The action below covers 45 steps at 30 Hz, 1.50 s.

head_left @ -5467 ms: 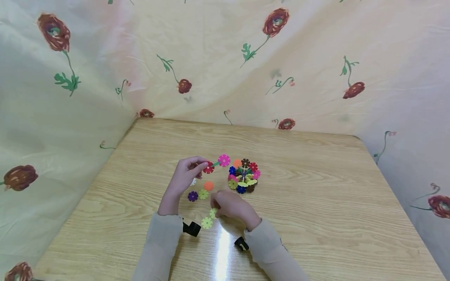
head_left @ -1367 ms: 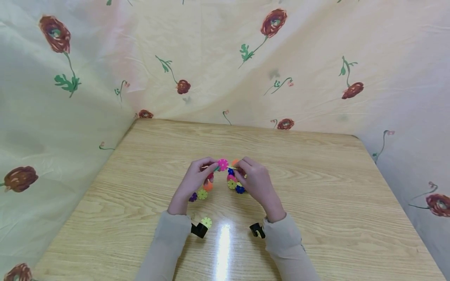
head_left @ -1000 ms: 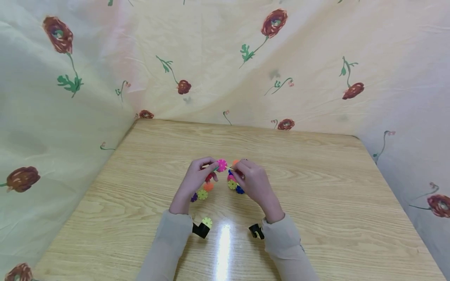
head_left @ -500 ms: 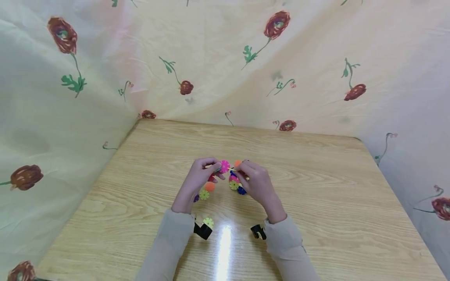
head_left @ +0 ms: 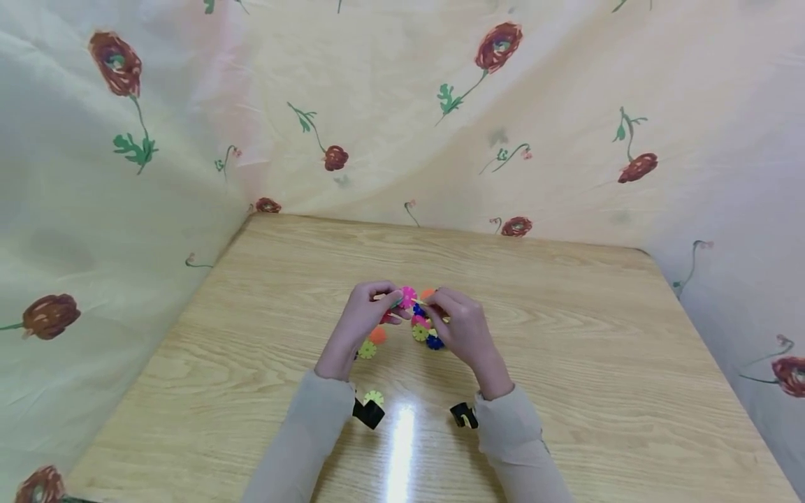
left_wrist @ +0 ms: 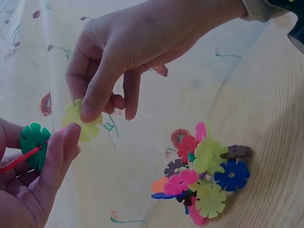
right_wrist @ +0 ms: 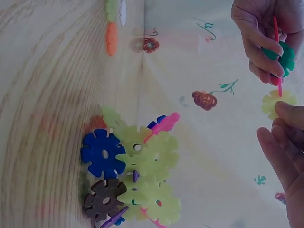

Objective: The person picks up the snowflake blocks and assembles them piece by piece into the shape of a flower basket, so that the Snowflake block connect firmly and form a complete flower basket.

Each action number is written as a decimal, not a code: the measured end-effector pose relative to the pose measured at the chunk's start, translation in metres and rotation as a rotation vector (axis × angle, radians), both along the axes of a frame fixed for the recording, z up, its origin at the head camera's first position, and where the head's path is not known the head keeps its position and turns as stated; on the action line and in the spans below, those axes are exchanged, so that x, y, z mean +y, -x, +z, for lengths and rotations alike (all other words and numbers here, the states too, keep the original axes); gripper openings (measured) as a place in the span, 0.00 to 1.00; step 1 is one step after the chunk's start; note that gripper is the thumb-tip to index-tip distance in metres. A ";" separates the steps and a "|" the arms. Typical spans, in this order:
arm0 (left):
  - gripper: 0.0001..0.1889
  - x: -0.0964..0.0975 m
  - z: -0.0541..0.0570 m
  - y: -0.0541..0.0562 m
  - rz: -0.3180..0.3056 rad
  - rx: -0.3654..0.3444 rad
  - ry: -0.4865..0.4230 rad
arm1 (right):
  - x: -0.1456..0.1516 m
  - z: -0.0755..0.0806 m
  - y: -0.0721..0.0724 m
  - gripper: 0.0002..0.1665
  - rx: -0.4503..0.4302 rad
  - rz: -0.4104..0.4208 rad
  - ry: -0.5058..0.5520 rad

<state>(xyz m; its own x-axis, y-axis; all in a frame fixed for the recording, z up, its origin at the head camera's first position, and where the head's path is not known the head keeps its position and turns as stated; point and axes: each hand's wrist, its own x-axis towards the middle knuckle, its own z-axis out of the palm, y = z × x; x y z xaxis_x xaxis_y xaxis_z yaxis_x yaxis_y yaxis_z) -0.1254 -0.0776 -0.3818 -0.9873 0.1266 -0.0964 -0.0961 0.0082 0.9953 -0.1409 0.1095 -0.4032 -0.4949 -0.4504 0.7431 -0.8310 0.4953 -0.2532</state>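
My left hand (head_left: 361, 318) holds a short chain of notched plastic snowflake discs: a red disc (left_wrist: 19, 160), a green disc (left_wrist: 33, 135) and a pink disc (head_left: 407, 297). Between thumb and fingers, my right hand (head_left: 462, 325) pinches a yellow disc (left_wrist: 70, 116). The yellow disc's edge meets the pink one, which shows edge-on in the right wrist view. Both hands are raised above the table. Behind and below the right hand stands a ball-like cluster (right_wrist: 156, 156) of joined yellow, blue, brown and pink discs, partly hidden by that hand in the head view.
Loose discs lie on the wooden table (head_left: 566, 349): an orange one (head_left: 377, 335) and a yellow-green one (head_left: 367, 349) by the left forearm, and a pale yellow one (head_left: 374, 398) nearer. Black wrist mounts (head_left: 371, 415) jut from both sleeves. A flowered curtain (head_left: 390, 126) encloses the back and sides.
The right hand has risen from the tabletop with a yellow disc and met the left hand's chain at the pink disc. Over the last second both hands shift slightly rightward in view.
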 end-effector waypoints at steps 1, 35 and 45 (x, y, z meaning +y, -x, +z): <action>0.12 -0.001 -0.001 0.000 -0.001 0.005 0.000 | 0.000 0.000 0.000 0.07 -0.006 -0.003 0.002; 0.13 -0.028 -0.008 0.004 -0.038 -0.016 0.044 | -0.007 -0.014 -0.001 0.08 -0.673 0.034 0.321; 0.13 -0.040 -0.005 0.002 0.001 0.019 0.022 | -0.036 -0.026 -0.012 0.11 -0.879 0.108 0.047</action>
